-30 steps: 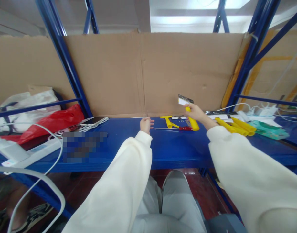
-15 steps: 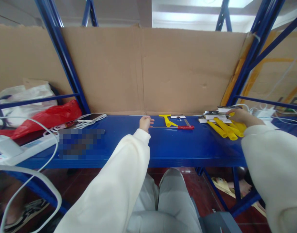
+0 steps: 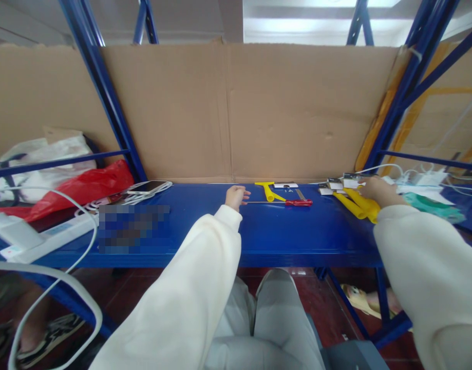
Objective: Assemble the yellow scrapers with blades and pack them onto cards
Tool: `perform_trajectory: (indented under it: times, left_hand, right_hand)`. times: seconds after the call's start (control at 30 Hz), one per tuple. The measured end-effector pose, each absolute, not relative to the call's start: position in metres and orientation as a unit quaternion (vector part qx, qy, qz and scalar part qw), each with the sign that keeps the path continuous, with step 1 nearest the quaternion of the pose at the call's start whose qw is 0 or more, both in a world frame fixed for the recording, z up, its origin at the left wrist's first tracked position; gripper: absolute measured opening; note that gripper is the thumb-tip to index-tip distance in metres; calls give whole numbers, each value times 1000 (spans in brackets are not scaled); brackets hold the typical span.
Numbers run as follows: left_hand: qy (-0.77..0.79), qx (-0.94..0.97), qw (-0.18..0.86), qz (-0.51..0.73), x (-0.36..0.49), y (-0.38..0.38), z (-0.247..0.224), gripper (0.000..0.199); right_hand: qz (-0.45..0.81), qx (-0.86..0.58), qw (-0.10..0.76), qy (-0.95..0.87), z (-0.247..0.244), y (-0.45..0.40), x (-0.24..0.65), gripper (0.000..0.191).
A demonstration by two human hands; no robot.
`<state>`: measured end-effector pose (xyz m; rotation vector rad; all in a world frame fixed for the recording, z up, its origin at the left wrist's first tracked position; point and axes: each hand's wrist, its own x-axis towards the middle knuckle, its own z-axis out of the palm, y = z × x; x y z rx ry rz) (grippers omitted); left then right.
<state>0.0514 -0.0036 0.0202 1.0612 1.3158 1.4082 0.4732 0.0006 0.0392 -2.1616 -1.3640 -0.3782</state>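
On the blue table [image 3: 205, 231], my left hand [image 3: 237, 197] rests with curled fingers beside the tip of a red-handled screwdriver [image 3: 298, 203]; whether it holds anything is too small to tell. Behind the screwdriver lie a yellow T-shaped handle [image 3: 268, 190], a white piece [image 3: 285, 185] and a small metal strip [image 3: 300, 194]. My right hand [image 3: 377, 191] is at the pile of yellow handles [image 3: 353, 206] and small white-and-black packs [image 3: 335, 183] on the right. Its fingers are partly hidden, so their grip is unclear.
A power strip [image 3: 46, 239], a phone [image 3: 148, 187] with white cable and a red bag [image 3: 81, 185] lie at the left. Cardboard [image 3: 228, 113] stands behind the table. A green bag [image 3: 432, 205] and white cables lie at the right. Another person's foot [image 3: 53, 334] shows below left.
My right hand has shifted left and closer over the yellow handles, and the green bag beyond it has come into view. My left hand stays by the screwdriver. The camera view has shifted slightly.
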Motion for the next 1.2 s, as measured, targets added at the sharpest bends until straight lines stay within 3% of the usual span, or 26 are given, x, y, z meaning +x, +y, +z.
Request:
perform_trajectory:
  times: [0.13,0.23,0.57,0.63,0.73,0.83,0.97,1.2]
  left_hand:
    - [527,439,458,565,51,-2,20,10]
    - [526,443,463,559,50,-3,21,9]
    - [519,451,472,552,51,-6,23,10]
    - [517,454,470,553,51,-6,23,10]
    - [514,454,470,556,51,-7,23,12]
    - [519,454,471,551,51,-6,23,13]
    - [523,456,469,546,51,-6,23,15]
    - [522,452,473,547,53,-9,25,15]
  right_hand:
    - [-120,-823,233,-505,53,-10,448,37]
    - [-104,-817,249,-510,63,-13,419,37]
    - [13,-674,459,-580,48,24,322,31]
    - [81,-648,438,-618,43,30,299,27]
    - [142,-619,329,-698,34,31,264,18]
    - [67,-636,230,-734,23,22,234,19]
    - [-60,-672,173,-717,12,6,213,33]
    - [-63,-686,136,-712,12,-1,212,42]
